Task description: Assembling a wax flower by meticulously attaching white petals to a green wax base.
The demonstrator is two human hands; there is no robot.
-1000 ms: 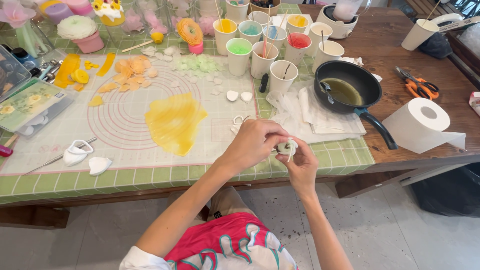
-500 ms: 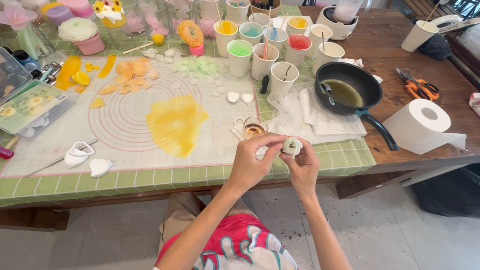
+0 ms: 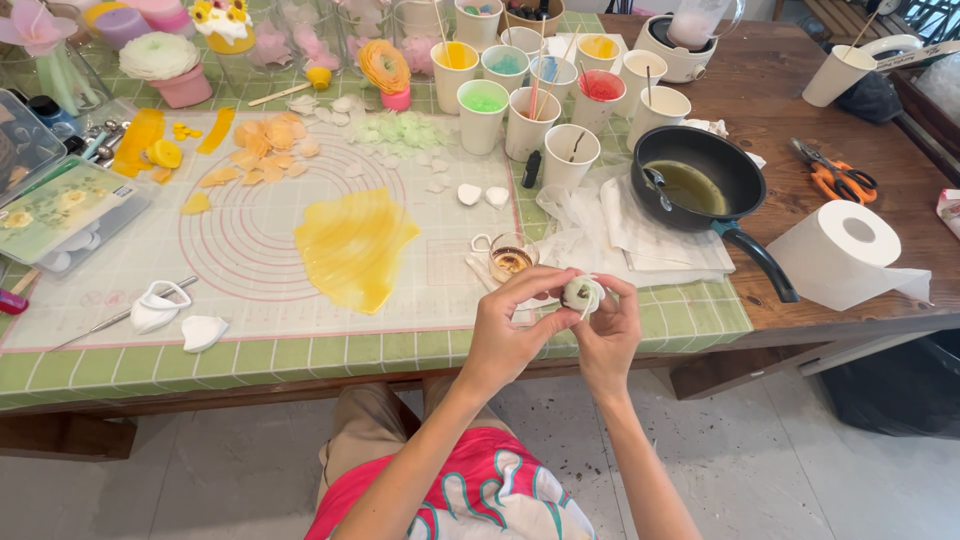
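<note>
My left hand and my right hand meet at the table's front edge around a small whitish wax flower bud. The right hand cups the bud from below. My left hand's fingertips pinch its side. Just behind the hands stands a small glass cup with amber liquid. A spread of yellow wax lies on the white silicone mat to the left.
A black pan of melted wax rests on paper towels. Several paper cups of coloured wax stand behind. A paper roll and orange scissors lie right. Wax petals, white moulds and finished flowers sit left.
Both hands lifted the bud slightly toward me and shifted a little right. My left fingers moved from covering the bud to pinching its side.
</note>
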